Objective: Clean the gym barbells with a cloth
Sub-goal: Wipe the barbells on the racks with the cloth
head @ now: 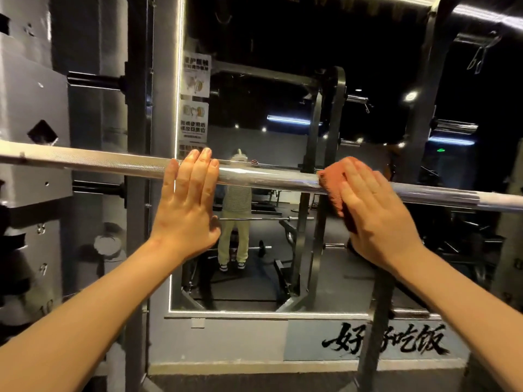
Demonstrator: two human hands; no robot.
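Mid-wipe: right hand [379, 219], fingers flat, presses a rust-orange terry cloth [331, 182] onto the long chrome barbell [268, 178]; left hand [186, 210] (fingers straight) steadies it. Next, likely: a firm slide beyond those fingers.

Both my arms reach forward and up, bare to the elbow. My left forearm [85, 315] comes in from the lower left of the frame, my right forearm [467, 304] from the lower right. My left hand [186, 205] sits just left of centre, back towards me, its fingers [198, 171] straight and close together, laid over the barbell [268, 178] with the tips just past its top edge. The thumb lies tucked at the palm's lower right. My right hand [376, 213], right of centre, lies flat with its fingers [359, 179] slightly spread and angled up-left, pressing an orange cloth [332, 179] against the bar. Its thumb is hidden.
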